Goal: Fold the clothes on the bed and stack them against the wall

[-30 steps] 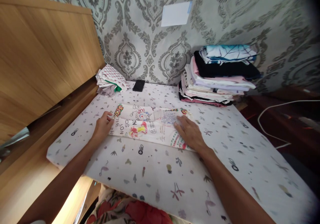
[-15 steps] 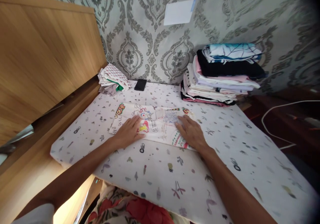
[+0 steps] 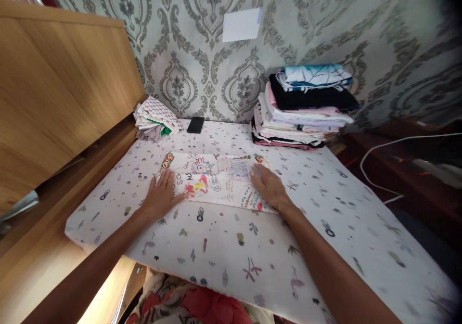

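Observation:
A white cloth printed with colourful drawings and lettering (image 3: 224, 184) lies folded in a long flat strip on the patterned white surface (image 3: 224, 237). My left hand (image 3: 160, 195) rests on its left end, fingers spread, partly covering the print. On the right end lies my right hand (image 3: 267, 185), palm down with the fingers extended. Neither hand grips anything.
A tall stack of folded clothes (image 3: 306, 107) stands at the back right. Back left are a smaller folded pile (image 3: 157, 117) and a black phone (image 3: 195, 125). A wooden panel (image 3: 68, 78) borders the left side. A white cable (image 3: 375, 146) hangs at right.
My left hand has slid left from the middle of the cloth to its left end, uncovering more print. My right hand stays on the right end. The view has shifted slightly.

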Demonstrator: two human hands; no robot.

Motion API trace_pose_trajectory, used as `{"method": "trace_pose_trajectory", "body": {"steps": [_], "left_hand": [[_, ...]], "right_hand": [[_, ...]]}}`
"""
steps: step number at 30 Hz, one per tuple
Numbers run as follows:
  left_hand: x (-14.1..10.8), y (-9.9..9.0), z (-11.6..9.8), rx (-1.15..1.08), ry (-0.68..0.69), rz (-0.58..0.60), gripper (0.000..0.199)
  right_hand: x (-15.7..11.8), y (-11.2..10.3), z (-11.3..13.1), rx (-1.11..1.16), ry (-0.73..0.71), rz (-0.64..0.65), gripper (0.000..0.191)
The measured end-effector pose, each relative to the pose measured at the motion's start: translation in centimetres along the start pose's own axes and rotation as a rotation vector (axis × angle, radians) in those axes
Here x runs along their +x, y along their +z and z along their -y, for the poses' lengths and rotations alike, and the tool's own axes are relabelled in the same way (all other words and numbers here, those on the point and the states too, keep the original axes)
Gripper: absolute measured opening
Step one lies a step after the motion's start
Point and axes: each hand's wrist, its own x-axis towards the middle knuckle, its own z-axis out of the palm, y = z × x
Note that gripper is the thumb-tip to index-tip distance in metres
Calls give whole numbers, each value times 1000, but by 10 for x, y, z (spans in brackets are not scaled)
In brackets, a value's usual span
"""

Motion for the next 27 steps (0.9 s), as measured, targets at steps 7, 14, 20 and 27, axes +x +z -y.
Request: {"method": "trace_pose_trajectory", "body": {"steps": [7, 14, 20, 27], "left_hand": [[3, -13, 8, -127, -30, -39, 73], [79, -50, 60, -374, -129, -250, 37], [147, -53, 65, -442, -309, -169, 18], [160, -47, 71, -508, -308, -123, 27]], "right_hand": [[-3, -8, 4, -5, -67, -25, 49], [-25, -12, 107, 43, -305, 13, 34], [-38, 26, 236, 36, -593, 350, 36], [-26, 54, 286, 73, -490, 373, 32]]}}
